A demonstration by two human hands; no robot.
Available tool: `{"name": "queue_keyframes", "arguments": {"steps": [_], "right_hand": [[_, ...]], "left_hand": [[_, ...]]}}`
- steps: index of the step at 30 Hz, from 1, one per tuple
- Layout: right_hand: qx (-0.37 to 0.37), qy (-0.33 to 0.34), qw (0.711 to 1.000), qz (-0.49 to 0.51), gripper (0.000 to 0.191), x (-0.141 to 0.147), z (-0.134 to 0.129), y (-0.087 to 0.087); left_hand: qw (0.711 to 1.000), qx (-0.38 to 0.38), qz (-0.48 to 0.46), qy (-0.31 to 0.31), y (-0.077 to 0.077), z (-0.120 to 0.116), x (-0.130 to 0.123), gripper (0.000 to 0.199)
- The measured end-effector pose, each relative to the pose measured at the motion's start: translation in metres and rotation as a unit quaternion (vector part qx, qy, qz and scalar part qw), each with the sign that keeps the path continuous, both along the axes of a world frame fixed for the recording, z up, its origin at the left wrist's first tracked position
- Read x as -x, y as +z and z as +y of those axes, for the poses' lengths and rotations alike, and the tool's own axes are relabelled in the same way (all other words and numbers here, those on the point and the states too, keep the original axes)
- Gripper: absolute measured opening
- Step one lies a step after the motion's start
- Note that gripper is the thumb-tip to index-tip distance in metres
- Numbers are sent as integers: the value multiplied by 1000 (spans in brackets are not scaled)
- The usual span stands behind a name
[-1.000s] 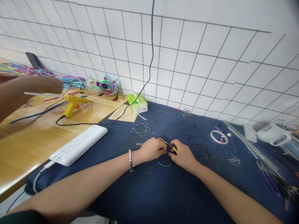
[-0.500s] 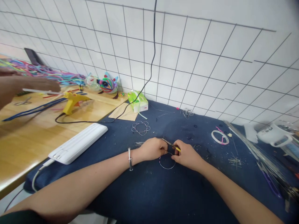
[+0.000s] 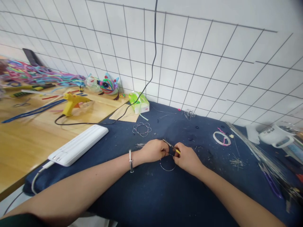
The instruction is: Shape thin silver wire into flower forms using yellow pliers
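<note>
My left hand (image 3: 155,150) is closed, its fingertips pinching a thin wire ring (image 3: 167,170) at its upper side. The ring hangs below my fingers over the dark blue cloth (image 3: 151,195). Slim yellow-handled pliers (image 3: 168,143) are gripped in my closed right hand (image 3: 187,158), their metal jaws pointing up and left above my left fingertips. The thumb of my right hand is close to the ring's right side; I cannot tell if it touches. Behind my left hand lie a flower-shaped wire piece (image 3: 142,129) and a small bundle of cut wires (image 3: 140,145).
To the left are a white power strip (image 3: 78,145) and a yellow glue gun (image 3: 73,104) on the wooden table (image 3: 28,145). A tissue pack (image 3: 139,102) stands near the wall. At right lie a ribbon roll (image 3: 222,138), long wires (image 3: 248,143), purple-handled pliers (image 3: 272,183) and a white mug (image 3: 276,136).
Another person's arm at the far left has mostly withdrawn from above the wooden table. My right hand and the pliers have shifted slightly left, closer to my left hand.
</note>
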State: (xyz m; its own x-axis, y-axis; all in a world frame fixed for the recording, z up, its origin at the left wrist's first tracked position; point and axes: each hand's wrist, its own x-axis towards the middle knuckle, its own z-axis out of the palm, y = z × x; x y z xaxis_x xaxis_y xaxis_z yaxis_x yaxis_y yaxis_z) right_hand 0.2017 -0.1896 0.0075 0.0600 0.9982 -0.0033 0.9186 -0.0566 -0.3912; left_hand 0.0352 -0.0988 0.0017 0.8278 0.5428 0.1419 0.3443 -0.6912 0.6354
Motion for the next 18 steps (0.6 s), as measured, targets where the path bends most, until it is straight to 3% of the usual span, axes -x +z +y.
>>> {"name": "queue_keyframes", "arguments": {"steps": [13,18], "right_hand": [[19,-26,999,-24,23,0,1,2],[27,19,999,3,25,-3,0,3]], "left_hand": [[998,-12,44,-39,11,-3,-1,11],[998,-17,52,-29,11,-5,0,12]]}}
